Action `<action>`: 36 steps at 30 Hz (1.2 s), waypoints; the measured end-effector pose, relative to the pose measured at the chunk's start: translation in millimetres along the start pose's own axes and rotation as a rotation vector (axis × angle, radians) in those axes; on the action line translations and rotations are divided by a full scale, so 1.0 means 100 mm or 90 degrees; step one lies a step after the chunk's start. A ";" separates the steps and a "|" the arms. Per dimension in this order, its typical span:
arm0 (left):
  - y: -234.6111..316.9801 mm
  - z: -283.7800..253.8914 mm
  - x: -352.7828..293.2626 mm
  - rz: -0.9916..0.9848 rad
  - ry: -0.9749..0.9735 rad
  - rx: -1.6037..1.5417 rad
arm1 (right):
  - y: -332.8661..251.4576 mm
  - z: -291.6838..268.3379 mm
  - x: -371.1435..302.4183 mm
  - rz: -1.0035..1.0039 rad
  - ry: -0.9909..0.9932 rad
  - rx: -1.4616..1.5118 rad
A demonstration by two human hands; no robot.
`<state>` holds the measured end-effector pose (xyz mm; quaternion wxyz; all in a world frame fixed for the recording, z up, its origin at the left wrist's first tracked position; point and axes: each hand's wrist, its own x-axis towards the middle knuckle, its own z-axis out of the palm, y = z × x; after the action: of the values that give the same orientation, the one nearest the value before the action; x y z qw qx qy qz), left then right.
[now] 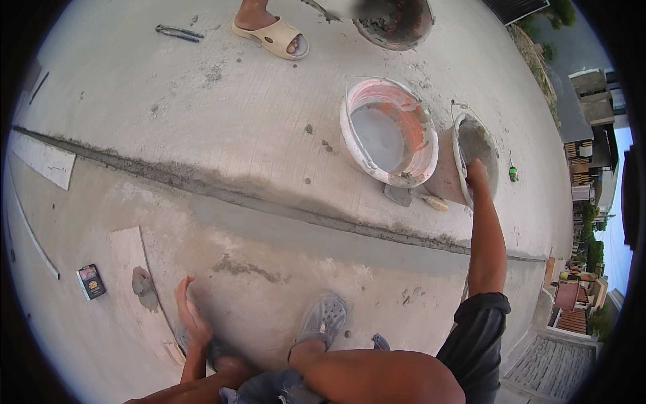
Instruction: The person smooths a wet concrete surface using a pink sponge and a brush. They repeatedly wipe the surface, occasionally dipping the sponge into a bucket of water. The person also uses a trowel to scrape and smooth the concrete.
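My right hand reaches to the rim of a grey bucket that stands tilted and is coated inside with cement. Its fingers are mostly hidden at the bucket's mouth, so what they hold cannot be told. Empty, with fingers stretched out together, my left hand hovers beside a pale board carrying a lump of wet mortar. Left of the grey bucket is a white-rimmed bucket, reddish inside, with cloudy water. A trowel with a pale handle lies by the two buckets.
A mortar-lined groove crosses the concrete. Another person's sandalled foot stands beyond it, near pincers and a bucket of dark mortar. A small black box lies left; a small green object sits right.
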<state>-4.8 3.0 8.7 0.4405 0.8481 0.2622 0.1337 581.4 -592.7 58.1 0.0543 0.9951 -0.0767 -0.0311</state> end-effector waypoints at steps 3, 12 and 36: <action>-0.07 0.26 0.01 -0.008 -0.008 -0.043 | 0.70 0.16 0.37 -0.089 0.152 -0.005; -0.08 0.25 0.01 -0.017 -0.005 -0.021 | 0.26 -0.34 0.36 0.004 -0.098 -0.053; -0.06 0.23 0.06 0.001 -0.067 -0.028 | 0.95 -1.15 -0.92 0.077 -0.170 0.523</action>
<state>9.0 -6.4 -9.3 0.4719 0.8444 0.2351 0.0949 484.8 -659.8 188.0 -0.3550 0.9149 -0.1471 -0.1234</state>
